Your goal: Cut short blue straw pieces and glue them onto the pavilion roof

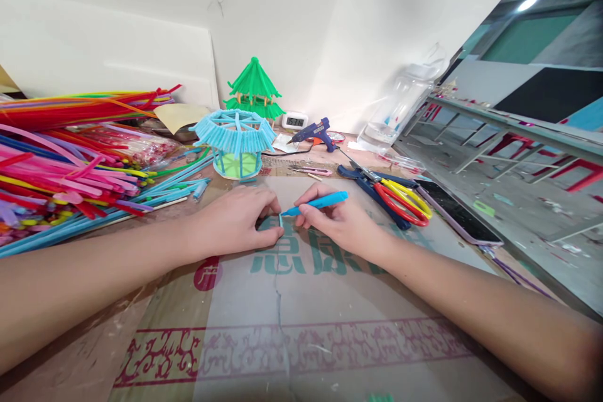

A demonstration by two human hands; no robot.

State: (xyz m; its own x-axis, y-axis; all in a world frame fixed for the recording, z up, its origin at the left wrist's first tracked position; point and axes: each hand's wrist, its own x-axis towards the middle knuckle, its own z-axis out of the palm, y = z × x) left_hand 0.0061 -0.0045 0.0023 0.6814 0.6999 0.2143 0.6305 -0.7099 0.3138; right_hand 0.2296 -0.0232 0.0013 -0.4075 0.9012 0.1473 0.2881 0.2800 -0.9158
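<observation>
In my right hand (342, 223) a bright blue marker pen (326, 200) is pinched, its tip pointing left. The tip meets or nearly meets a short, thin pale-blue stick (281, 220), which my left hand (233, 217) pinches between thumb and fingers just above the cardboard. Whether that piece is wood or something else, I cannot tell. Beyond my left hand stands a light-blue pavilion model (235, 143) with a fringed roof and a pale green base. Behind it rises a green tiered roof model (254, 85).
Bundles of colourful pipe cleaners (70, 176) spread at left. Scissors (400, 198) with red and yellow handles lie across blue-handled pliers (351, 173), near a phone (456, 210). A glue gun (313, 132), small clock (294, 120) and clear bottle (393, 107) stand behind; printed cardboard (339, 301) covers the tabletop.
</observation>
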